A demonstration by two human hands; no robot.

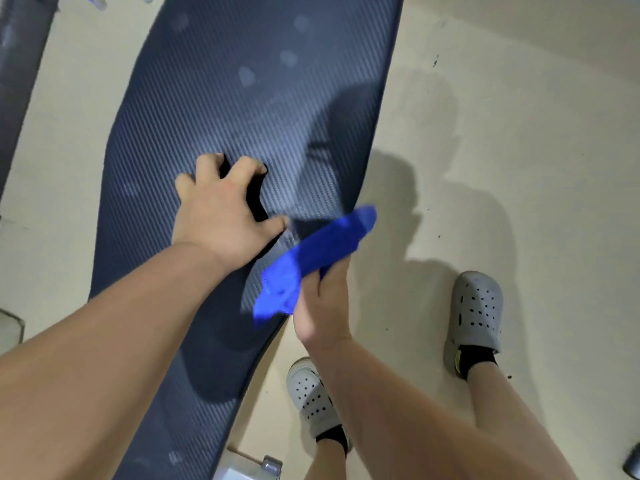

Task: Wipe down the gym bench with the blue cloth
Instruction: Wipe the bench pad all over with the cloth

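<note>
The gym bench (242, 98) is a long dark pad with a carbon-weave texture, running from the bottom left to the top centre. My left hand (221, 209) rests on the pad with its fingers spread and holds nothing. My right hand (323, 299) is at the bench's right edge, gripping the blue cloth (315, 258). The cloth is bunched into a long strip that sticks up and to the right, over the pad's edge. Faint pale spots show on the upper part of the pad.
Beige floor (502, 150) lies on both sides of the bench. My feet in grey perforated clogs (476, 313) stand on the floor to its right. Another dark pad (17, 64) is at the far left. A metal bench frame part (266, 467) shows at the bottom.
</note>
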